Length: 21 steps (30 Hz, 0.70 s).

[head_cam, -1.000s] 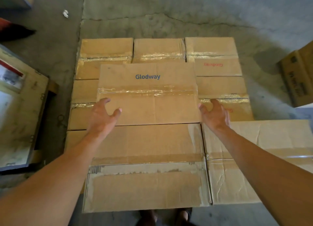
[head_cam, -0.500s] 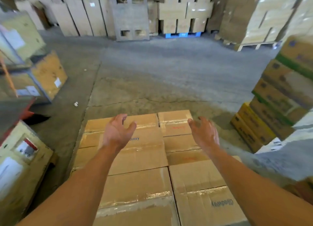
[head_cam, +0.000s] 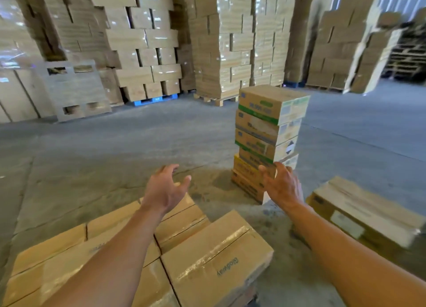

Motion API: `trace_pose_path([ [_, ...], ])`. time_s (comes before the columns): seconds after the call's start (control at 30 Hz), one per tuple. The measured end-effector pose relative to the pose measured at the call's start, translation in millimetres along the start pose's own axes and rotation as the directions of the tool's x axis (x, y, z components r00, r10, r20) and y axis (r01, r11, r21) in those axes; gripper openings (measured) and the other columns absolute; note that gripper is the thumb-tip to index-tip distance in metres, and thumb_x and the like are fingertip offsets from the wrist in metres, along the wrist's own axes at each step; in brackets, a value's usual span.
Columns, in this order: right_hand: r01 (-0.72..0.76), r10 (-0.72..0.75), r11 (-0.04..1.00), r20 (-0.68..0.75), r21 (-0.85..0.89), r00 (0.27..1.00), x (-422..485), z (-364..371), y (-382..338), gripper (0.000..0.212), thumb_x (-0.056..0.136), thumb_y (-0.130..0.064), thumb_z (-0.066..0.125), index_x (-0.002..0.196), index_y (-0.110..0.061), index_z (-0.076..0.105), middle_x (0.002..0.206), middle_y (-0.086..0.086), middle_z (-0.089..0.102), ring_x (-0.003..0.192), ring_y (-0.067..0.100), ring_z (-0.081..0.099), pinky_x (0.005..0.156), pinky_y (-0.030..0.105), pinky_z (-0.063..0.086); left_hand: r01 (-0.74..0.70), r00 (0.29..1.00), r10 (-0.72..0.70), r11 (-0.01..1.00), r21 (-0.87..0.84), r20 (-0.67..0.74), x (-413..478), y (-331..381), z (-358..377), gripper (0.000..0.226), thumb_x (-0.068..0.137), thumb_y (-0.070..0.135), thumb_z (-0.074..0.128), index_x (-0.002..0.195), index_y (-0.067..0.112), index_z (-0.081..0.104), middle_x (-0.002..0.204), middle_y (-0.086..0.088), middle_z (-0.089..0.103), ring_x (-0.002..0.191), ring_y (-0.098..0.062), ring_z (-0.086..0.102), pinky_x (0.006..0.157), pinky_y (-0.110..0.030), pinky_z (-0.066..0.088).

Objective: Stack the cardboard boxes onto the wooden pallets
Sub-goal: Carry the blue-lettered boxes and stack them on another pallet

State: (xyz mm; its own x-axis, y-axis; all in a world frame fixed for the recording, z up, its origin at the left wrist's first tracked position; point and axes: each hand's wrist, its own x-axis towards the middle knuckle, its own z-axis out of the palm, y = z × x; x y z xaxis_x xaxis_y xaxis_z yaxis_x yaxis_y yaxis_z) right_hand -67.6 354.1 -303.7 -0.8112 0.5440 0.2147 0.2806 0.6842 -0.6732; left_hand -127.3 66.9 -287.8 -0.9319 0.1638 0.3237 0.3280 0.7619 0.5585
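Warehouse bay: concrete floor (head_cam: 115,145), shrink-wrapped pallet loads (head_cam: 143,41) along the back. Lower left, taped cardboard boxes (head_cam: 207,256) packed edge to edge in a flat layer, likely so another tier sits level; pallet beneath hidden. Above them, left hand (head_cam: 164,189), fingers spread, empty. Next, right hand (head_cam: 282,187), equally empty and loosely spread, in front of an uneven tower of green-banded boxes (head_cam: 269,122), probably the next supply. Far right, lone box (head_cam: 359,210) on the floor.

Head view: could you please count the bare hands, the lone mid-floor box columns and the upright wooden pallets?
Bare hands: 2, left hand and right hand
Lone mid-floor column of printed cardboard boxes: 1
Upright pale wooden pallet: 1
Total: 4
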Motion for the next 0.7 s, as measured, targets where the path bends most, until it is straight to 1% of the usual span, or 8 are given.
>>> trace_pose_path([
  [0.13,-0.099,0.098,0.995,-0.096,-0.007,0.991,34,-59,80,0.063,0.099,-0.06,0.045,0.145,-0.017,0.049,0.147,0.016,0.05,0.127,0.037,0.053,0.1,0.047,0.046,-0.082,0.995,0.087,0.994,-0.072,0.059,27,88,73,0.065,0.088,0.049,0.064,0.136,0.005,0.057,0.132,-0.016,0.062,0.121,-0.031,0.059,0.099,-0.041,0.047],
  [0.2,-0.16,0.157,0.987,-0.115,-0.016,0.981,54,-89,128,0.064,0.1,-0.06,0.045,0.147,-0.017,0.048,0.149,0.017,0.049,0.129,0.039,0.051,0.103,0.047,0.044,-0.122,0.988,0.128,0.99,-0.075,0.083,42,137,119,0.06,0.09,0.044,0.069,0.134,0.004,0.059,0.131,-0.016,0.063,0.119,-0.032,0.061,0.098,-0.041,0.047],
  [0.23,-0.188,0.185,0.982,-0.12,-0.015,0.975,63,-105,154,0.065,0.1,-0.06,0.045,0.148,-0.017,0.047,0.149,0.017,0.048,0.13,0.04,0.05,0.104,0.047,0.043,-0.14,0.984,0.148,0.987,-0.077,0.101,49,162,143,0.059,0.09,0.044,0.068,0.133,0.004,0.06,0.13,-0.016,0.064,0.118,-0.032,0.061,0.096,-0.04,0.047],
  [0.33,-0.281,0.275,0.959,-0.14,-0.026,0.951,89,-148,230,0.066,0.099,-0.059,0.046,0.149,-0.016,0.046,0.148,0.02,0.048,0.133,0.04,0.047,0.106,0.047,0.041,-0.174,0.966,0.193,0.977,-0.125,0.169,62,235,217,0.071,0.08,0.056,0.056,0.13,0.006,0.063,0.126,-0.015,0.067,0.114,-0.031,0.063,0.094,-0.039,0.049],
  [0.4,-0.34,0.33,0.94,-0.151,-0.041,0.932,103,-173,273,0.066,0.1,-0.059,0.045,0.15,-0.017,0.045,0.149,0.02,0.047,0.134,0.04,0.045,0.107,0.047,0.039,-0.2,0.945,0.234,0.966,-0.164,0.227,65,274,261,0.07,0.078,0.056,0.054,0.128,0.009,0.064,0.125,-0.013,0.068,0.112,-0.031,0.064,0.092,-0.039,0.05],
  [0.47,-0.389,0.377,0.92,-0.161,-0.052,0.912,118,-192,310,0.066,0.1,-0.06,0.044,0.151,-0.018,0.043,0.151,0.018,0.045,0.135,0.038,0.045,0.107,0.048,0.04,-0.218,0.916,0.26,0.962,-0.166,0.306,72,304,300,0.063,0.083,0.053,0.061,0.13,0.011,0.062,0.127,-0.011,0.067,0.113,-0.03,0.063,0.092,-0.036,0.048],
  [0.53,-0.427,0.413,0.903,-0.166,-0.054,0.895,128,-204,337,0.067,0.099,-0.062,0.043,0.15,-0.018,0.043,0.151,0.016,0.045,0.135,0.037,0.045,0.107,0.049,0.04,-0.237,0.898,0.276,0.959,-0.154,0.343,81,324,331,0.053,0.089,0.045,0.067,0.13,0.011,0.062,0.129,-0.012,0.065,0.113,-0.031,0.062,0.091,-0.035,0.047],
  [0.7,-0.576,0.563,0.817,-0.192,-0.02,0.804,160,-211,413,0.069,0.098,-0.063,0.043,0.151,-0.02,0.041,0.154,0.013,0.042,0.137,0.034,0.045,0.107,0.05,0.042,-0.285,0.836,0.322,0.947,-0.149,0.445,118,363,423,0.052,0.091,0.043,0.067,0.129,0.008,0.061,0.13,-0.017,0.063,0.116,-0.035,0.059,0.095,-0.041,0.048],
])
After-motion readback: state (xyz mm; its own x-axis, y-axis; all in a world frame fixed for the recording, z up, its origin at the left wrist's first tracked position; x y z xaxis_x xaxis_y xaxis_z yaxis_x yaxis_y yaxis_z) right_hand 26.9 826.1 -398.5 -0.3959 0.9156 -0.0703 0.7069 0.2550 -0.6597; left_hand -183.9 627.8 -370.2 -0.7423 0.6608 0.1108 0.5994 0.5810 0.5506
